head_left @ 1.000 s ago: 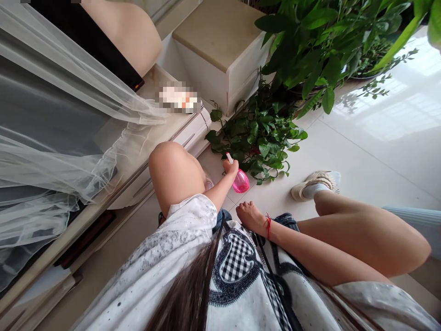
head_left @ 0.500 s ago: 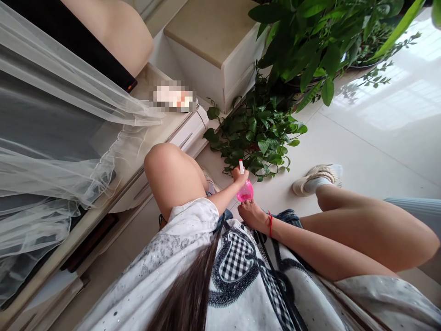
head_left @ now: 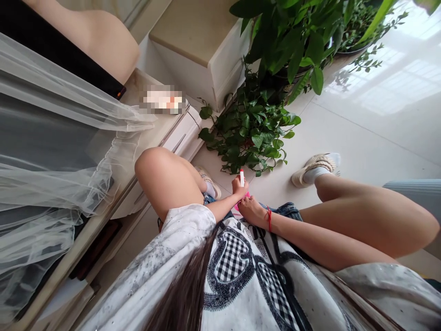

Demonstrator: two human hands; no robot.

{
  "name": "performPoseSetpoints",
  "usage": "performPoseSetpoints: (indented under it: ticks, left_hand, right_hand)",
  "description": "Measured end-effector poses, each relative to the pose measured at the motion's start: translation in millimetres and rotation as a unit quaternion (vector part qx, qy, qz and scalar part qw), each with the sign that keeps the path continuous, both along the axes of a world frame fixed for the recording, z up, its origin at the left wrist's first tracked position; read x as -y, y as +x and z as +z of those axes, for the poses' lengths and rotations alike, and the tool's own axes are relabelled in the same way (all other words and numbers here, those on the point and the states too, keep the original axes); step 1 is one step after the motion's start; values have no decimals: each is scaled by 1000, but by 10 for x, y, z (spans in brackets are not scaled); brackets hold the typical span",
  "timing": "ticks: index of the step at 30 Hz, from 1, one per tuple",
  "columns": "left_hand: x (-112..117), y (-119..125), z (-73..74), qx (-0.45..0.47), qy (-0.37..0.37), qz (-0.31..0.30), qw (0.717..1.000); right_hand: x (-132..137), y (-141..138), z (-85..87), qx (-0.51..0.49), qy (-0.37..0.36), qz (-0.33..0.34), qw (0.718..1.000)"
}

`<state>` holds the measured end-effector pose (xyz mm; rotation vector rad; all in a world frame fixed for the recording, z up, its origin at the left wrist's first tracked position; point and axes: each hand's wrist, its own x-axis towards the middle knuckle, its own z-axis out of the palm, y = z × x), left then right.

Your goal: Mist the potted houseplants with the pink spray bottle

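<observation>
A spray bottle with a white head, a red nozzle tip and a pink see-through body is upright between my knees, its nozzle toward the plants. My left hand is wrapped round its neck just below the head. Curled over the pink body is my right hand, with a red string on the wrist; it hides most of the body. Just beyond the nozzle grows a leafy trailing plant, its pot hidden by leaves.
A larger broad-leaved plant stands behind at the upper right. Along the left runs a low cabinet with a sheer white curtain and a blurred object on top. A ribbed grey-blue object is at the right edge.
The spray bottle has tilted or drawn back toward me, and its pink body is now mostly behind my right hand. The whole view has shifted slightly.
</observation>
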<state>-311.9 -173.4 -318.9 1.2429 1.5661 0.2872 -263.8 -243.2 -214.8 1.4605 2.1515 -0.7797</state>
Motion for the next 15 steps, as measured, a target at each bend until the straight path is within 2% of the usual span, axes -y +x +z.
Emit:
performPoseSetpoints:
  ticks: [7, 15]
  left_hand:
    - [43, -18, -37, -3, 9, -61, 998]
    - [-49, 86, 32, 24, 27, -136, 990]
  right_hand:
    - [50, -7, 24, -2, -9, -5, 1000]
    - [55, -13, 54, 1, -7, -13, 1000]
